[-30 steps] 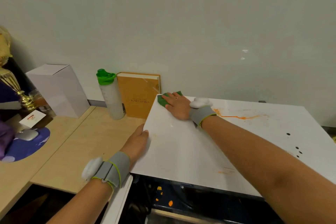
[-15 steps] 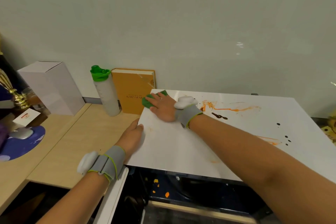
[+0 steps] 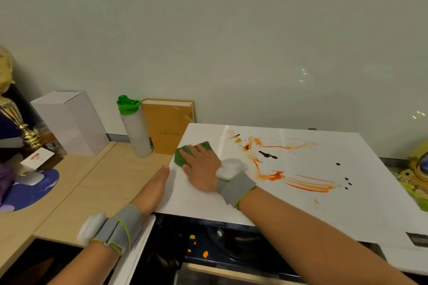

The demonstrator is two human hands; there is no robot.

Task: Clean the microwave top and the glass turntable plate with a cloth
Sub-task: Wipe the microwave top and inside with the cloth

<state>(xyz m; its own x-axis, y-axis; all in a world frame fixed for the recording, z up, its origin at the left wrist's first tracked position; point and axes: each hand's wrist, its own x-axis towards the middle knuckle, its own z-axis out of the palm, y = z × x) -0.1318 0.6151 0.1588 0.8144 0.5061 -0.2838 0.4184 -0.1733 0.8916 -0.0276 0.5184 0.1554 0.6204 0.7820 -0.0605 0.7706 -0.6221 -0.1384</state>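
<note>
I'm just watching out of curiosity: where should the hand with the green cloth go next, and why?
Probably a sweep to the right. The right hand presses the green cloth flat at the left end of the microwave top, while orange smears and dark drops lie uncleaned to its right. The left hand steadies the top's left edge.

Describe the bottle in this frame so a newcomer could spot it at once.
Start at the white microwave top; left of it runs a wooden counter. The bottle stands there against the wall, beside an upright orange book. Only it has a bright green cap.
</note>
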